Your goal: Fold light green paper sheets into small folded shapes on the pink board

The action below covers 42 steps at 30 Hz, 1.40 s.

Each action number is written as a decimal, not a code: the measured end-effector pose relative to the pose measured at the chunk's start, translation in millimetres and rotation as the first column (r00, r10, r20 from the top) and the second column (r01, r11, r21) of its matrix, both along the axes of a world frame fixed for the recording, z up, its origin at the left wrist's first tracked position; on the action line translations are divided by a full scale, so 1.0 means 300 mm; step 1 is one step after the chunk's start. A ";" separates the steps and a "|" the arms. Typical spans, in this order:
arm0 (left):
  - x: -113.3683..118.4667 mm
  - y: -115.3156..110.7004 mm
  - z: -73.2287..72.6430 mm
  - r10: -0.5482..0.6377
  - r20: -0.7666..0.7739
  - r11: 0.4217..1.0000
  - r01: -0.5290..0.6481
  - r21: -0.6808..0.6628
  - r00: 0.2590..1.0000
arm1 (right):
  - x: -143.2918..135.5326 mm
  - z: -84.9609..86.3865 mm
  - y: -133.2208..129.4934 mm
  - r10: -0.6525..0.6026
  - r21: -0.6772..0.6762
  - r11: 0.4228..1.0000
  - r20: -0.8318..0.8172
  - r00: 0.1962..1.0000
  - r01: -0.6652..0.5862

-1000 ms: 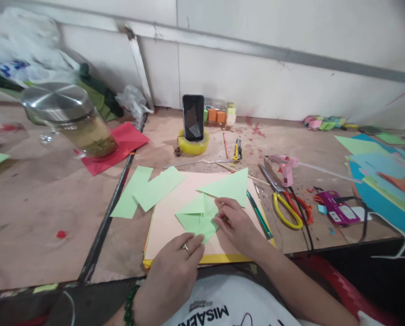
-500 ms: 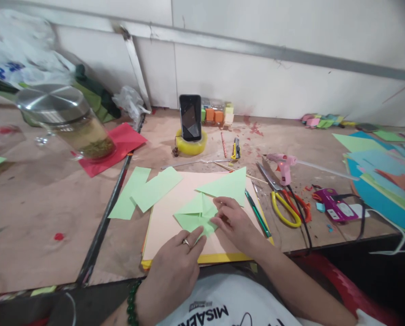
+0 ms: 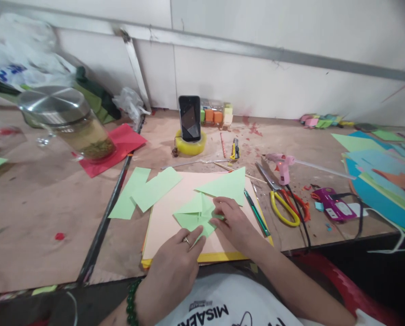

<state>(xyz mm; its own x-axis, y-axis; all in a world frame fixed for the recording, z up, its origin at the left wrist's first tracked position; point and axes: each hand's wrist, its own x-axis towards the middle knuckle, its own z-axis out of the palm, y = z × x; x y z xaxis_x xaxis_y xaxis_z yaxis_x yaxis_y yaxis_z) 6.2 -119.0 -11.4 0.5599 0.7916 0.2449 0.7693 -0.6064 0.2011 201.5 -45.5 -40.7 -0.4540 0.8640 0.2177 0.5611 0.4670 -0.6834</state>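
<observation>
A light green sheet of paper (image 3: 190, 216), folded into several flaps around a centre, lies on a pale peach sheet (image 3: 165, 235). My left hand (image 3: 177, 260) rests at its near edge, fingers stretched forward and fingertips on the paper; the thumb is hidden. At the right side of the folded paper, my right hand (image 3: 234, 222) has thumb and fingers closed on a flap. A green paper triangle (image 3: 228, 186) lies just beyond that hand. Two green paper strips, one of them in front (image 3: 157, 188), overlap at the left.
A green pen (image 3: 257, 213) lies right of my right hand. Further right are scissors with yellow handles (image 3: 286, 215), a pink glue gun (image 3: 283, 170) and a purple device (image 3: 335, 206). A phone (image 3: 190, 117) leans in a yellow tape roll (image 3: 190, 145). A lidded glass jar (image 3: 83, 136) stands left.
Almost nothing differs. The right-hand flap of the folded paper sits slightly differently under my right fingers; my left hand stays in place.
</observation>
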 end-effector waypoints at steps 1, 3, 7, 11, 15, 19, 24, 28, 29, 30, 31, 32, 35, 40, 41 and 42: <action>0.001 0.000 0.000 -0.002 -0.003 1.000 0.002 0.003 1.000 | -0.001 0.003 0.000 0.002 0.002 1.000 -0.003 1.000 -0.002; 0.002 0.000 -0.001 -0.010 -0.012 1.000 0.010 0.013 1.000 | -0.003 0.009 -0.001 0.007 0.013 1.000 -0.001 1.000 -0.007; 0.002 0.000 -0.002 -0.020 -0.013 1.000 0.021 0.014 1.000 | -0.006 0.019 -0.005 0.019 0.012 1.000 0.044 0.999 -0.019; 0.003 0.002 0.002 -0.008 -0.020 1.000 0.009 0.001 1.000 | 0.006 0.016 -0.010 0.041 -0.058 0.997 0.007 0.999 -0.041; 0.004 0.004 0.005 -0.012 -0.022 1.000 0.012 0.021 1.000 | 0.027 0.013 -0.010 0.056 -0.109 0.992 -0.057 0.997 -0.062; 0.001 0.003 0.006 -0.012 -0.034 0.999 0.013 0.036 0.999 | 0.040 0.031 -0.008 0.092 -0.088 0.991 -0.060 0.994 -0.097; 0.018 0.010 0.012 0.001 -0.043 0.999 -0.003 -0.040 0.999 | 0.035 0.040 -0.007 0.105 -0.092 0.989 -0.069 0.992 -0.111; 0.047 0.026 0.021 0.003 -0.156 0.983 -0.032 -0.183 0.988 | 0.023 0.023 -0.002 0.063 -0.080 0.994 -0.090 0.994 -0.070; 0.052 0.030 0.022 0.000 -0.179 0.978 -0.038 -0.207 0.984 | 0.023 0.020 0.000 0.069 -0.075 0.994 -0.101 0.992 -0.077; 0.055 0.031 0.022 -0.003 -0.194 0.974 -0.041 -0.222 0.981 | 0.024 0.019 0.003 0.078 -0.074 0.993 -0.112 0.991 -0.087; 0.055 0.032 0.022 -0.003 -0.200 0.973 -0.043 -0.226 0.980 | 0.025 0.020 0.006 0.084 -0.076 0.993 -0.124 0.989 -0.093; 0.054 0.031 0.021 -0.008 -0.197 0.976 -0.036 -0.217 0.980 | 0.027 0.021 0.009 0.087 -0.076 0.992 -0.137 0.987 -0.098; 0.040 0.025 0.009 -0.022 -0.170 0.992 0.001 -0.125 0.985 | 0.033 0.027 0.013 0.086 -0.065 0.993 -0.162 0.983 -0.097; 0.010 0.016 -0.021 -0.027 -0.127 0.996 0.038 0.079 0.991 | 0.025 0.047 0.006 0.073 -0.094 0.992 -0.152 0.986 -0.088; 0.006 0.017 -0.026 -0.037 -0.121 0.993 0.050 0.106 0.992 | 0.020 0.051 0.002 0.068 -0.109 0.991 -0.138 0.988 -0.083; 0.002 0.018 -0.030 -0.049 -0.119 0.989 0.065 0.131 0.992 | 0.015 0.055 -0.002 0.057 -0.123 0.990 -0.119 0.991 -0.072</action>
<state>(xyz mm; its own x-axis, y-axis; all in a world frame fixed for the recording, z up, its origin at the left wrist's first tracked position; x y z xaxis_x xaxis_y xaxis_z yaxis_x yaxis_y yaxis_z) 6.8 -113.7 -20.5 0.6340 0.7218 0.2777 0.7459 -0.6655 0.0268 206.0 -46.1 -24.1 -0.4882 0.8575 0.1624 0.4470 0.4055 -0.7973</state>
